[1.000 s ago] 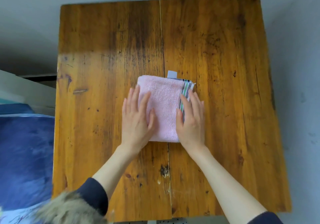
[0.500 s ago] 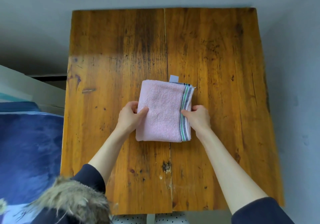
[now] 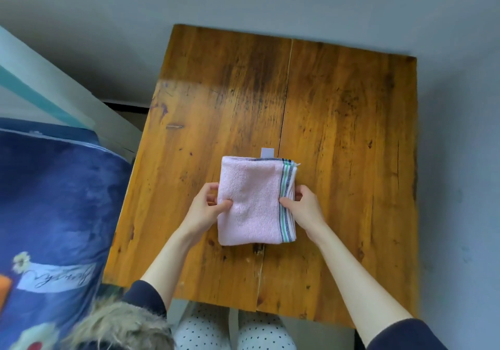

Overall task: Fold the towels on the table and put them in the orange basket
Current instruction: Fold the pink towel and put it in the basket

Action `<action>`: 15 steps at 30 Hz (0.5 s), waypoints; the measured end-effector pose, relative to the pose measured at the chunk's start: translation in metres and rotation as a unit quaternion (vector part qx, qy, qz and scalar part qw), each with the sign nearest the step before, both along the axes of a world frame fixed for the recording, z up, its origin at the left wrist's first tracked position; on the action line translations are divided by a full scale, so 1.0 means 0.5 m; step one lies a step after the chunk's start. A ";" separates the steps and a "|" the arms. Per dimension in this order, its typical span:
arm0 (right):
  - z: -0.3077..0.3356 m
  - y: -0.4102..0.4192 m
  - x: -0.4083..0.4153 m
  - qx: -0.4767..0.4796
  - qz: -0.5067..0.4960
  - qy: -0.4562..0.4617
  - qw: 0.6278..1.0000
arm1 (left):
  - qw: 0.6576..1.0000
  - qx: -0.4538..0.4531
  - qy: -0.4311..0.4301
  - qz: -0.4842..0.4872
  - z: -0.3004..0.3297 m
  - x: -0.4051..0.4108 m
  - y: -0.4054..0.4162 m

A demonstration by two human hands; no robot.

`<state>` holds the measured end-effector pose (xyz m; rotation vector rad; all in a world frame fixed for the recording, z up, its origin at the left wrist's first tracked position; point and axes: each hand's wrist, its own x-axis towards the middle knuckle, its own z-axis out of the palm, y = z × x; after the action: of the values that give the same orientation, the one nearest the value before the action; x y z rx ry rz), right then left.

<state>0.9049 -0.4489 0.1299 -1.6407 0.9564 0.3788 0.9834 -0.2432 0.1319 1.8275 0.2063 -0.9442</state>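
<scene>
thumbs lie on top of the folded pink towel (image 3: 255, 201) and the other fingers curl under its side edges, so both hands are pinched onto it. left hand (image 3: 204, 210) grips the left edge about halfway along, thumb pressed into the pink pile. right hand (image 3: 304, 209) grips the right edge over the striped border (image 3: 286, 201), whose dark blue, green and white lines run along that side.

towel is a compact rectangle, several layers thick, with the fold edges fairly square. a small white tag (image 3: 267, 152) sticks out past its far edge. whether the towel is resting on the wood or lifted just off it cannot be told from this view.

it sits near the middle of the table (image 3: 351, 133), across the seam between the two planks. the wood is orange-brown, with dark stains and scratches.

forearms are bare, with dark sleeves (image 3: 147, 294) pushed up near the elbows. a fur trim (image 3: 119, 328) shows at the bottom edge, and dotted white trousers (image 3: 205, 330) below the near edge of the table. a blue blanket (image 3: 54, 201) with printed script fills the left side. the floor around the table is grey.
</scene>
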 end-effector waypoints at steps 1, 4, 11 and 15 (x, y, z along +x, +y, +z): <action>0.010 0.002 -0.002 -0.002 0.018 -0.011 1.000 | 1.000 -0.006 -0.004 0.012 0.007 -0.012 0.010; 0.049 0.015 -0.002 -0.008 0.085 -0.040 0.996 | 0.998 -0.025 -0.017 0.057 0.031 -0.048 0.046; 0.142 0.130 0.037 0.010 0.228 -0.084 0.970 | 0.978 -0.049 -0.037 0.199 0.103 -0.112 0.186; 0.186 0.253 0.053 0.039 0.277 -0.102 0.955 | 0.962 -0.053 -0.046 0.265 0.135 -0.152 0.310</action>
<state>0.9314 -0.3224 0.2227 -1.8203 0.3080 0.6015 0.9076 -0.0883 0.1993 1.5937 0.5472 -0.4824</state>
